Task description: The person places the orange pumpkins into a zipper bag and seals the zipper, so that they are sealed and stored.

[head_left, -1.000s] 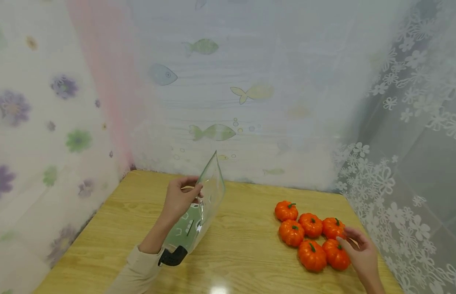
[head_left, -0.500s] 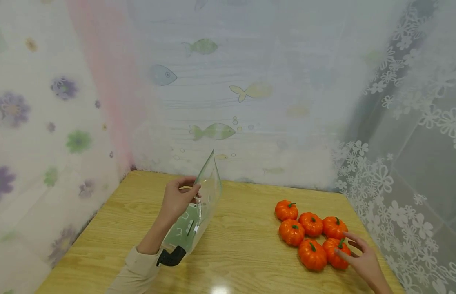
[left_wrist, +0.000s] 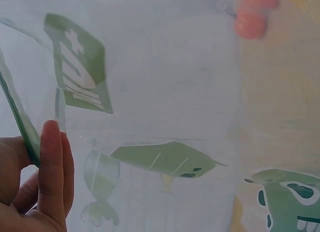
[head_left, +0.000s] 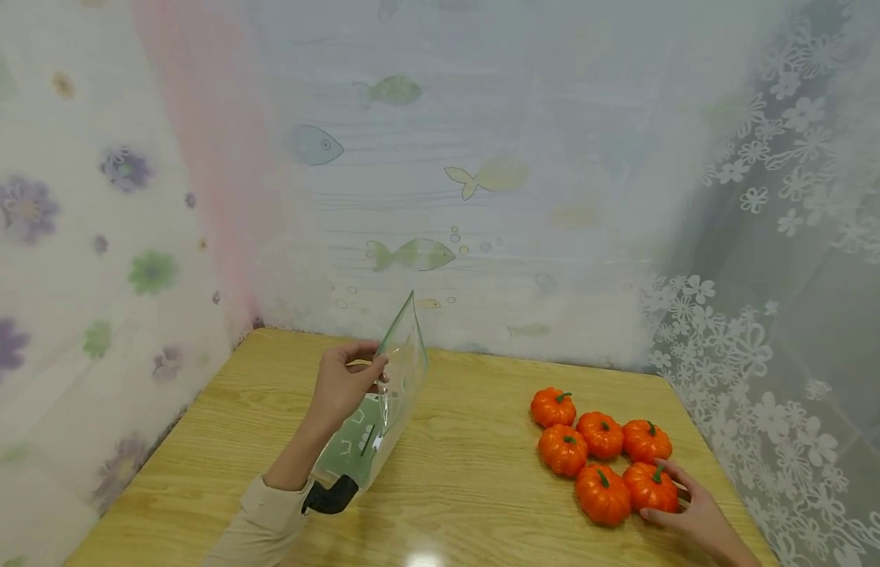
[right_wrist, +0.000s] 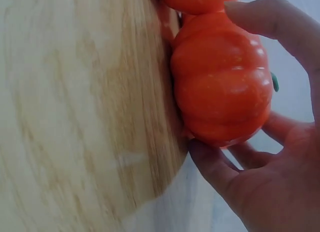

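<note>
At 4 o'clock, your right grip [head_left: 699, 516] had just curled round 1 pumpkin [head_left: 647, 488], gaining contact; your left grip [head_left: 343, 382] pinched the bag [head_left: 404, 390].

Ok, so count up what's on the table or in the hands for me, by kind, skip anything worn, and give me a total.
Orange pumpkins: 6, one of them in the grasp of the right hand
Clear bag with green print: 1, held by the left hand
Total: 7
</note>
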The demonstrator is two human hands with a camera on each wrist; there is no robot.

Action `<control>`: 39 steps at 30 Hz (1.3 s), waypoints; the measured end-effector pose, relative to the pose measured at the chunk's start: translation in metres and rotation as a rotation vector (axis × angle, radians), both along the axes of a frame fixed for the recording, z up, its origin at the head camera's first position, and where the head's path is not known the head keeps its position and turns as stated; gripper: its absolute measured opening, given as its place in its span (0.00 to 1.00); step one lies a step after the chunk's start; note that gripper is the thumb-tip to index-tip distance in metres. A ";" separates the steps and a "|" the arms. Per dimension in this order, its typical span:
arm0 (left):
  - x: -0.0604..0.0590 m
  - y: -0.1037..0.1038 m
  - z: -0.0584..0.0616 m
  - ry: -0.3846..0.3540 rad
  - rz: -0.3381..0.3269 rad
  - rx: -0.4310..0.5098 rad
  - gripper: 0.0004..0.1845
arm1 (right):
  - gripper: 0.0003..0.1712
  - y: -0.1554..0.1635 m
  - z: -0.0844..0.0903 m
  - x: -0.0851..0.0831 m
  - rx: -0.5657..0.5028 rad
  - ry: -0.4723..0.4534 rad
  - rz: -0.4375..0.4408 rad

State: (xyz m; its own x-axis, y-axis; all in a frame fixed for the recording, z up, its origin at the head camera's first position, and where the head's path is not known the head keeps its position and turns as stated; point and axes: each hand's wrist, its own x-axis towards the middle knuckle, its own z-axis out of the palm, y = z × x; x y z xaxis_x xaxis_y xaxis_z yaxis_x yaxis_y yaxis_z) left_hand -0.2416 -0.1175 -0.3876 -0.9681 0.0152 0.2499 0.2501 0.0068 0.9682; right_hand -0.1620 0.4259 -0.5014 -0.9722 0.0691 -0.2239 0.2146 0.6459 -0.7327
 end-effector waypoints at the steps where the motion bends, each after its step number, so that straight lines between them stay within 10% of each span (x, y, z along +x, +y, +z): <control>1: 0.000 0.000 0.000 -0.001 0.001 0.000 0.14 | 0.55 0.001 0.000 0.001 -0.003 0.002 0.012; 11: 0.000 0.000 0.000 -0.005 -0.004 -0.006 0.14 | 0.56 0.002 0.001 0.002 0.056 -0.041 -0.006; 39: -0.001 0.002 -0.002 0.009 -0.017 -0.003 0.14 | 0.57 -0.017 0.036 0.012 -0.281 0.089 -0.126</control>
